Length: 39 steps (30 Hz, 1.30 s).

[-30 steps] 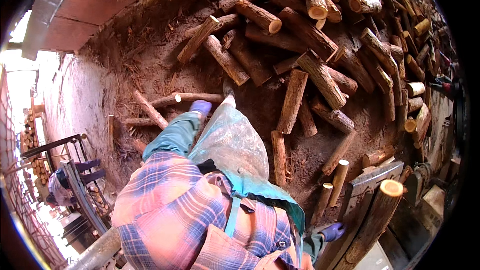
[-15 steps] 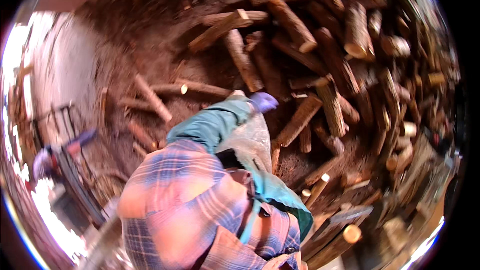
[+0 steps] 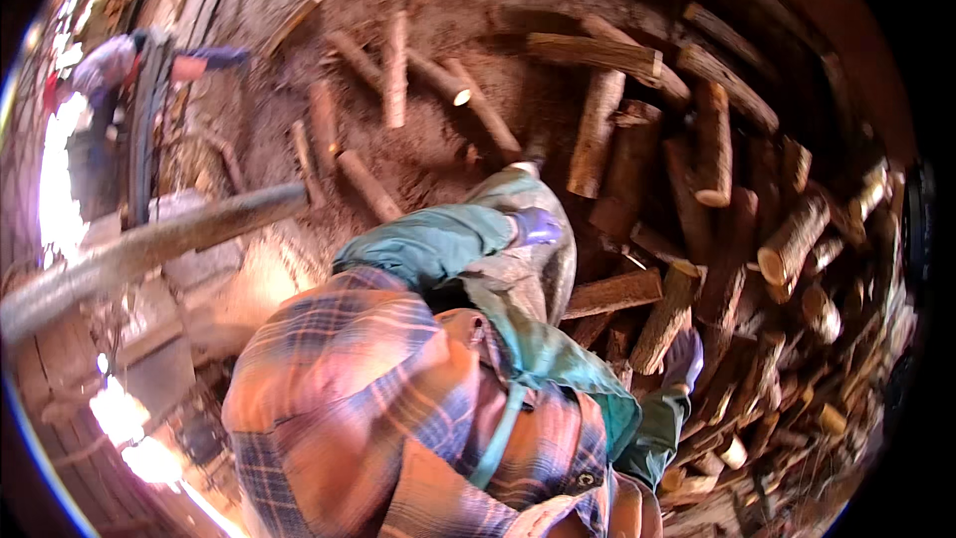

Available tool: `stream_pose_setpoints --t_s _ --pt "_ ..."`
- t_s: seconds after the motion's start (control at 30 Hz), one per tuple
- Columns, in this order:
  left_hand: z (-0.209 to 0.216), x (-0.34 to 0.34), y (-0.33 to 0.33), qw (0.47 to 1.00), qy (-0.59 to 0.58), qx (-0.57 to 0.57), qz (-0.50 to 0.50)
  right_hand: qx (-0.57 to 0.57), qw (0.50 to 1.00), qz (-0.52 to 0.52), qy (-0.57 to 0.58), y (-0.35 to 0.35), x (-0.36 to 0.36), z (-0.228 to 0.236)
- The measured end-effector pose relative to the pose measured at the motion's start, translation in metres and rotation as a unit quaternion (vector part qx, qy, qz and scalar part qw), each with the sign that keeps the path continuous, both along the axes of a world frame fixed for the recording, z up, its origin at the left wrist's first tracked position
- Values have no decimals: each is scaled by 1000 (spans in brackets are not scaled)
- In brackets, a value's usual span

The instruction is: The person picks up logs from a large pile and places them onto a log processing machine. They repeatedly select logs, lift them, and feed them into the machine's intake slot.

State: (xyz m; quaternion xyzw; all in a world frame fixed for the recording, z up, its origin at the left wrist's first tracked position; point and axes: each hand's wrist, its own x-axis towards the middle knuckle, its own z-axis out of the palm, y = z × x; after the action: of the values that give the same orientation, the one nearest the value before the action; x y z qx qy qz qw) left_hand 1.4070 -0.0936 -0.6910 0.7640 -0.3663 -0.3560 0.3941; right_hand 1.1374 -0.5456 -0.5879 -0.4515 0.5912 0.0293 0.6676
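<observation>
My left hand point(image 3: 538, 226), in a purple glove below a green sleeve, rests against my trouser leg point(image 3: 560, 274). Its fingers look curled in, and nothing shows in them. On the right, my right hand point(image 3: 684, 359), gloved the same way, is held beside the lower end of a rough-barked log point(image 3: 665, 321). Its fingers look stretched out; whether they touch the bark is unclear. A split log point(image 3: 614, 294) lies just left of that one, and several others crowd the ground beyond both hands.
A heap of logs point(image 3: 794, 239) spreads along the right. Thinner logs point(image 3: 395, 70) lie scattered on the brown dirt floor point(image 3: 299, 50). At the left, a grey pole point(image 3: 159, 257) juts in, and another person point(image 3: 105, 75) is near a black metal frame point(image 3: 144, 130).
My view has swung round, so the logs sit further right and the pole shows. My left hand has drawn back to my leg. My right hand has come into view beside a log.
</observation>
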Motion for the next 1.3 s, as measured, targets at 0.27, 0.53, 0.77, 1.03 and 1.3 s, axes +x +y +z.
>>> stream_pose_setpoints --t_s 0.27,0.53,0.77,1.03,1.3 --pt "55 20 5 942 79 312 -95 153 987 -23 -54 145 -64 -58" --pt "-11 110 9 976 95 191 -33 219 966 -112 82 252 -17 -98" --pt "-63 250 -75 930 -38 294 -217 166 966 -193 -32 258 138 -84" --pt "-252 454 -333 822 -391 154 -385 246 912 -304 125 324 217 -152" --pt "-279 529 -247 836 -419 65 -348 287 909 -294 72 285 297 -178"
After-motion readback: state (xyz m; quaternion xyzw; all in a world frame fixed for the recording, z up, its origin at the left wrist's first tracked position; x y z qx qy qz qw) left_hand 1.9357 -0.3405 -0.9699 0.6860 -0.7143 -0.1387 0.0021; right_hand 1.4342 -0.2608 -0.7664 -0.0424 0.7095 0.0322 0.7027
